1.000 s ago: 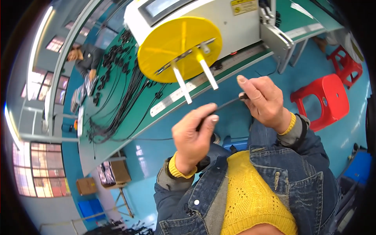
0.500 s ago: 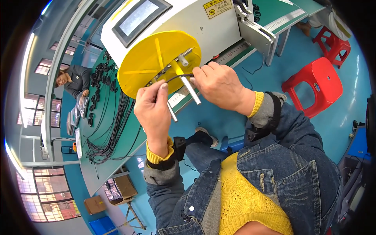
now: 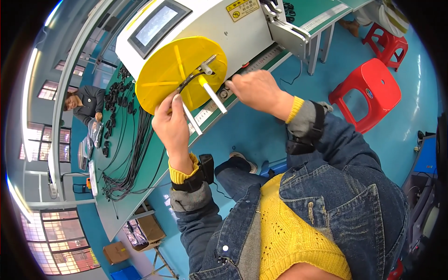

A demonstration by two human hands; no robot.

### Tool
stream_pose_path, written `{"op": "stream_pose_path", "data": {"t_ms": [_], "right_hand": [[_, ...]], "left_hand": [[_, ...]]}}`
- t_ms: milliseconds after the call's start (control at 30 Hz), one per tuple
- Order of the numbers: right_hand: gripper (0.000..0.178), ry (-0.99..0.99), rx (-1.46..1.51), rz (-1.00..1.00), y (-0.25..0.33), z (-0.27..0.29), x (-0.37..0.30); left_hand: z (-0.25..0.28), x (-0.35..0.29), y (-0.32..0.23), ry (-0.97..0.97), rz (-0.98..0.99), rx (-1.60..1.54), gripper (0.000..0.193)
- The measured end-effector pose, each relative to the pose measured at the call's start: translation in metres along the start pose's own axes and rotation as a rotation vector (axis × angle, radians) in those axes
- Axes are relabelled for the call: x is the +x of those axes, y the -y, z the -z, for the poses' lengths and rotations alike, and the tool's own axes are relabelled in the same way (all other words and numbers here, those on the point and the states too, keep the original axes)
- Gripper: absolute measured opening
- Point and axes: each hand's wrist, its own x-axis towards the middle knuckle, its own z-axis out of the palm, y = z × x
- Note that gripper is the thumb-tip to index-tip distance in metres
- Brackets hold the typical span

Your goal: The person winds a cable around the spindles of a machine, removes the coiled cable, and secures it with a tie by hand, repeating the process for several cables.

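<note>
Your left hand (image 3: 171, 122) pinches the black cable (image 3: 189, 80) against the yellow disc (image 3: 163, 77), feeding it between the pegs; your right hand (image 3: 254, 88) rests loosely closed at the machine's (image 3: 233, 32) front, holding nothing visible.

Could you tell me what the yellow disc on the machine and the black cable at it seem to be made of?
The yellow disc looks like moulded plastic: uniform matte colour, raised ribs. The black cable seems rubber- or plastic-sheathed, bending smoothly at the left hand.
</note>
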Motion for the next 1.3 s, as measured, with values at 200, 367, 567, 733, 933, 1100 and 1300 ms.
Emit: {"op": "stream_pose_path", "data": {"t_ms": [200,367,567,733,933,1100,1300], "right_hand": [[0.029,0.262,0.069,-0.138,-0.013,0.013,-0.076],[0.024,0.471,0.185,-0.217,-0.013,0.014,-0.111],[0.024,0.584,0.254,-0.255,-0.016,0.012,-0.118],[0.024,0.594,0.284,-0.235,-0.016,0.011,-0.121],[0.023,0.641,0.277,-0.224,-0.018,0.007,-0.124],[0.022,0.654,0.297,-0.213,-0.016,0.003,-0.124],[0.018,0.577,0.318,-0.196,-0.012,0.009,-0.106]], "left_hand": [[0.000,-0.030,0.003,-0.087,0.220,-0.354,0.017],[0.001,-0.033,0.006,-0.104,0.223,-0.360,0.016],[0.005,-0.034,-0.006,-0.169,-0.079,-0.028,0.018],[0.004,-0.041,-0.022,-0.201,-0.236,0.165,0.019],[0.008,-0.054,-0.018,-0.175,-0.227,0.177,0.020],[0.005,-0.066,-0.023,-0.109,-0.104,0.097,0.025],[0.000,-0.069,-0.020,-0.050,-0.143,0.067,0.029]]}}
